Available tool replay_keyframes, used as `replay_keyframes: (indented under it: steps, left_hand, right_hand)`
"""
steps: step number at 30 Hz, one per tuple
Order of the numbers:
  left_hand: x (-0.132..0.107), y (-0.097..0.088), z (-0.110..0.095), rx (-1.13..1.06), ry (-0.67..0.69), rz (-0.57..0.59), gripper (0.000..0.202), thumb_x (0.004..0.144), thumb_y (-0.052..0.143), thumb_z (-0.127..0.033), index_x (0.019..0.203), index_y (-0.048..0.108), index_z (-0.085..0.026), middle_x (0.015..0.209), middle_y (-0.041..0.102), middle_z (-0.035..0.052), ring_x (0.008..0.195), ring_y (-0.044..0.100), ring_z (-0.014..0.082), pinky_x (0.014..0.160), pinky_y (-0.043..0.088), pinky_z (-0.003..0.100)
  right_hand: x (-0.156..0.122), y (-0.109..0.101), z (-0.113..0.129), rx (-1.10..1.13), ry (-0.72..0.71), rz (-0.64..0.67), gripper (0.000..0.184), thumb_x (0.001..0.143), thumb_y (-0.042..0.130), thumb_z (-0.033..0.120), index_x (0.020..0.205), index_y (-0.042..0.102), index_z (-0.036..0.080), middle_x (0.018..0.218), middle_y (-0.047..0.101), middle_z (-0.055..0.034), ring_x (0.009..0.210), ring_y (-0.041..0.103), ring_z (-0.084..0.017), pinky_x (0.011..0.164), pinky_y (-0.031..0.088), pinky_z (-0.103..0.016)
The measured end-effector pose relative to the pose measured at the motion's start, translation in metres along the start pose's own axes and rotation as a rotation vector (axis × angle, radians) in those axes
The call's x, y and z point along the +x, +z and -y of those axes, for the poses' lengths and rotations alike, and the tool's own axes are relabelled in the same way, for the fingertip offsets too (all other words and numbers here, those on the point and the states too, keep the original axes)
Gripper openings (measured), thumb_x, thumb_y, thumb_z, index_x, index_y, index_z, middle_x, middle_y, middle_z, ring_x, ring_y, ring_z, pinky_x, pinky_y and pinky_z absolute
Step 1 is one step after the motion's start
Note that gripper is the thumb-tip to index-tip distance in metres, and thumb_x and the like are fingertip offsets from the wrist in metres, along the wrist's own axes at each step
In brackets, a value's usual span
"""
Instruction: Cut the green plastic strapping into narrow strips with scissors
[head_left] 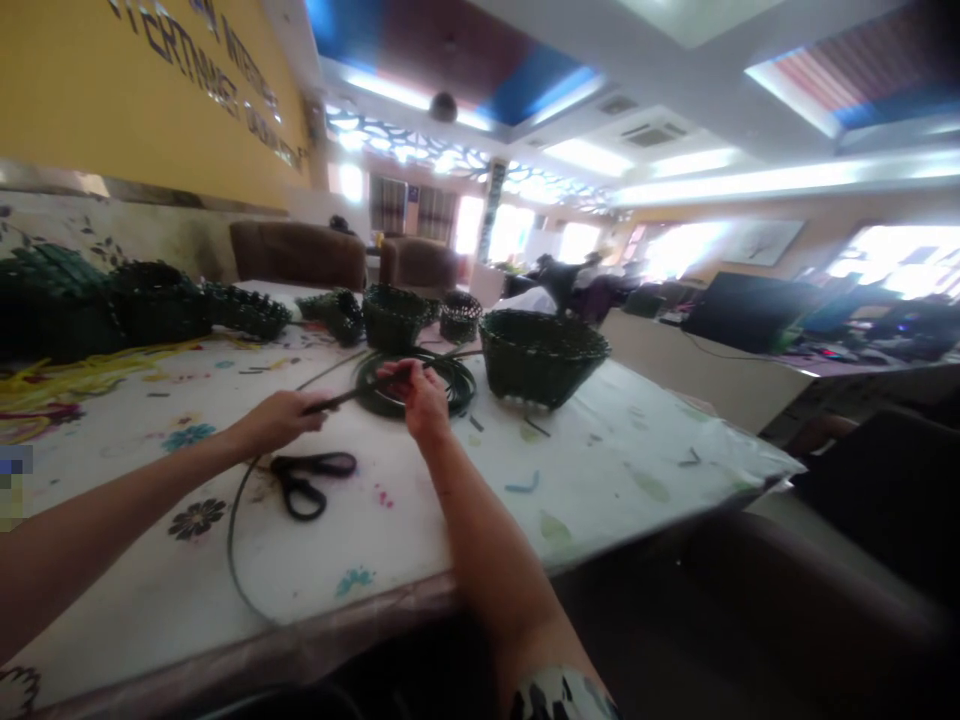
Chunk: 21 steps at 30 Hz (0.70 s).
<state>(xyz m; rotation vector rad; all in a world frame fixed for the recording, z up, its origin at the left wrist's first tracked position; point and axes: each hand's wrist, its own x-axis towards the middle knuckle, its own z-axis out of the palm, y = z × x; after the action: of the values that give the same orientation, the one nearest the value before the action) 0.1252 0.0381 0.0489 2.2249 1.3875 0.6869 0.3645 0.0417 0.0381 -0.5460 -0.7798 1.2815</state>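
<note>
My left hand (281, 420) is closed around a dark green strip (337, 400) that runs on toward my other hand. Fingers bent, my right hand (426, 400) pinches the strip's far part above a coil of dark green strip (463, 388) on the table. A thin length of strip loops from near my left hand down over the table's front edge. Black-handled scissors (304, 482) lie just below my left hand, their blades partly hidden. To the right of the coil stands a large dark green woven basket (544, 355).
Smaller woven baskets (394, 318) line the back of the table, with more at the far left beside yellow strips (67, 380). Short offcuts (538, 428) are scattered on the flowered white tablecloth (600, 480). Brown chairs (300, 252) stand behind; a desk with a monitor (739, 310) is at right.
</note>
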Motion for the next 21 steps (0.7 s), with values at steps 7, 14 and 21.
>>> replay_keyframes:
  steps: [7,14,21]
  left_hand:
    - [-0.012,-0.049,0.029,0.118,-0.015,-0.147,0.031,0.078,0.074,-0.051,0.071,0.071,-0.021,0.059,0.063,-0.0026,0.061,0.051,0.0167,0.061,0.03,0.022]
    - [-0.028,-0.105,0.052,0.199,-0.175,-0.075,0.045,0.075,0.072,-0.052,0.097,0.076,-0.013,0.069,0.073,-0.0012,0.064,0.059,0.0148,0.065,0.04,0.024]
    - [-0.046,-0.128,0.075,0.157,-0.193,-0.034,0.041,0.085,0.047,-0.039,0.099,0.075,-0.012,0.061,0.064,-0.0104,0.056,0.057,0.0038,0.061,0.036,0.02]
  right_hand:
    - [0.027,-0.045,0.03,0.011,-0.103,-0.263,0.02,0.103,0.045,0.031,0.091,0.055,0.02,0.086,0.077,-0.0024,0.07,0.072,-0.012,0.062,0.049,-0.021]
    - [0.039,-0.079,0.04,-0.032,-0.18,-0.466,0.019,0.103,0.048,0.034,0.089,0.05,0.022,0.069,0.071,0.0056,0.044,0.052,-0.006,0.046,0.038,-0.017]
    - [0.041,-0.086,0.038,-0.062,-0.176,-0.503,0.024,0.106,0.043,0.034,0.085,0.044,0.022,0.067,0.068,0.0062,0.038,0.041,-0.003,0.038,0.03,-0.015]
